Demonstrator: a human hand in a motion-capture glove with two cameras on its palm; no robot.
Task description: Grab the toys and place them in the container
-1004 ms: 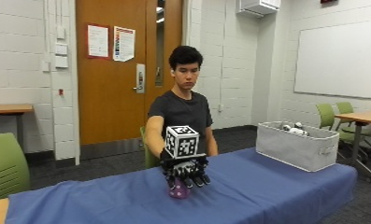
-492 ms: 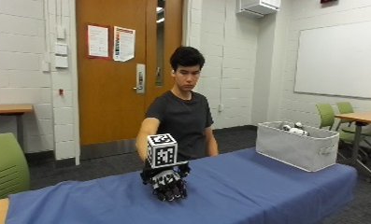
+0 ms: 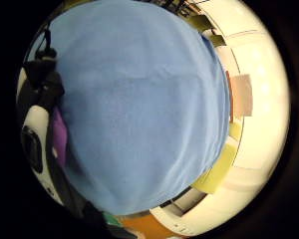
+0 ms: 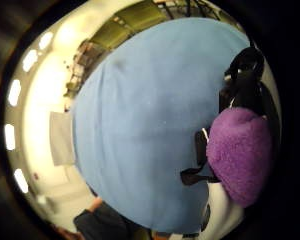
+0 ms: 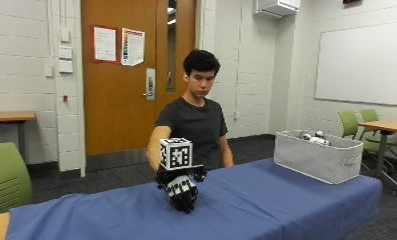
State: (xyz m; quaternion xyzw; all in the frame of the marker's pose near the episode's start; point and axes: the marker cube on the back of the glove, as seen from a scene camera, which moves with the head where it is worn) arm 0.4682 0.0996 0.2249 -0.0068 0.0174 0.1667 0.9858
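At the blue-covered table (image 5: 284,200), my gloved right hand (image 5: 180,191) points its fingers down at the cloth, left of the table's middle. A fuzzy purple plush toy (image 4: 240,155) sits right against the palm, and the curled fingers hold it. Its purple edge (image 3: 60,139) also shows beside the glove in the little finger side palm view. The hand hides the toy in the outside view. A grey fabric container (image 5: 318,157) stands at the table's right end, well away from the hand, with a white and black toy (image 5: 314,137) showing above its rim.
Bare blue cloth (image 3: 144,109) spreads under the palm and runs between the hand and the container. A green chair (image 5: 5,175) stands at the table's left end. Further green chairs (image 5: 358,125) and a wooden table (image 5: 391,125) stand behind the container.
The hand has shifted a little to the left and dropped lower over the purple toy. The toy showed under the fingers a second ago and is now covered.
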